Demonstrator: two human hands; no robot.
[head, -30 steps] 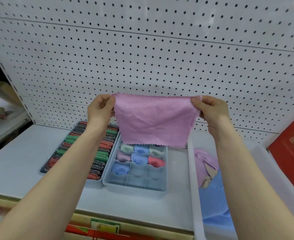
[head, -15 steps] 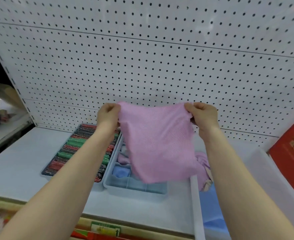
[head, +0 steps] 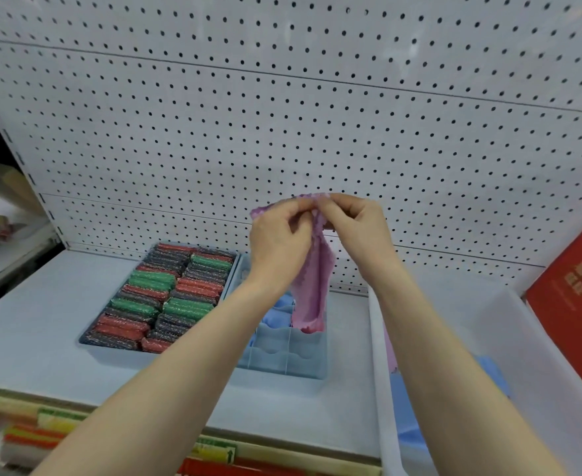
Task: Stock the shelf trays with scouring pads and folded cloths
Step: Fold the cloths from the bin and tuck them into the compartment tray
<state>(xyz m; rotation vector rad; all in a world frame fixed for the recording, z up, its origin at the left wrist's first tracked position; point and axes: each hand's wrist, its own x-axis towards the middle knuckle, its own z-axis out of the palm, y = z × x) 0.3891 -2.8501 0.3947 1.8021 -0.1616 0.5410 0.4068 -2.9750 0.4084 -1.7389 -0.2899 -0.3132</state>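
A pink cloth (head: 313, 290) hangs folded in half above the shelf. My left hand (head: 277, 245) and my right hand (head: 354, 228) pinch its top corners together, the hands touching. Its lower end dangles over the blue divided tray (head: 289, 359), which holds folded blue cloths (head: 277, 312); my left forearm hides much of the tray. To the left stands a tray (head: 92, 343) packed with red, green and dark scouring pads (head: 166, 297).
A white bin (head: 380, 355) at the right holds loose blue and pink cloths (head: 488, 365). A red box (head: 578, 321) leans at the far right. White pegboard (head: 282, 115) backs the shelf. Price labels (head: 214, 451) line the shelf's front edge.
My hands came together from wide apart, folding the spread pink cloth in half. It now hangs as a narrow strip.
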